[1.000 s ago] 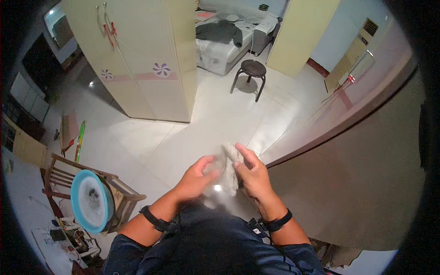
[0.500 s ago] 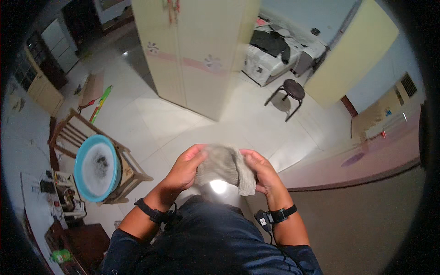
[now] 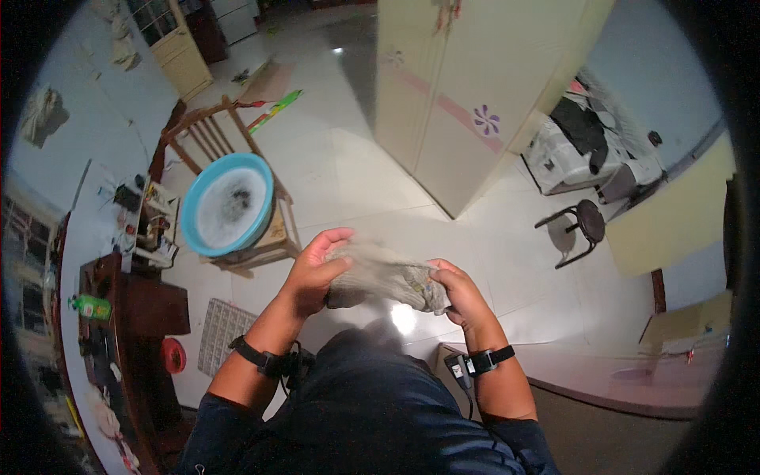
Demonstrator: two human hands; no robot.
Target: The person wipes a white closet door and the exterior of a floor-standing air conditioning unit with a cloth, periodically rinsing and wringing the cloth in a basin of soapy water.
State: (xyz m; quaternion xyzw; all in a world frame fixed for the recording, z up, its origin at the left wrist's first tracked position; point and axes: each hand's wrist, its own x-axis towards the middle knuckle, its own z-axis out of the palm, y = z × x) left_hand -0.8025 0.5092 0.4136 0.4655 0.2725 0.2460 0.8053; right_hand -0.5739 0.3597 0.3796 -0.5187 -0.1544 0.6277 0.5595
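A grey-beige knitted cloth (image 3: 376,277), partly smeared by motion, is stretched between my hands in front of my body; its exact kind I cannot make out. My left hand (image 3: 313,273) grips its left end, thumb on top. The right end, bunched up with small coloured specks, is pinched in my right hand (image 3: 461,294). To the left, a light blue basin (image 3: 267,210) of white suds with a dark patch in the middle stands on a wooden chair (image 3: 279,229), apart from both hands. Black straps circle both my wrists.
A cream wardrobe (image 3: 443,134) stands ahead. Right of it are a dark stool (image 3: 587,222) and a bed (image 3: 574,170) with dark clothing. A pink-topped surface (image 3: 570,368) curves along my right side. At left are a dark brown desk (image 3: 154,309) and a woven mat (image 3: 222,332).
The view has turned left, so the basin and chair sit nearer the middle. Both hands still hold the cloth, now drawn out wider and lower, with its right end bunched.
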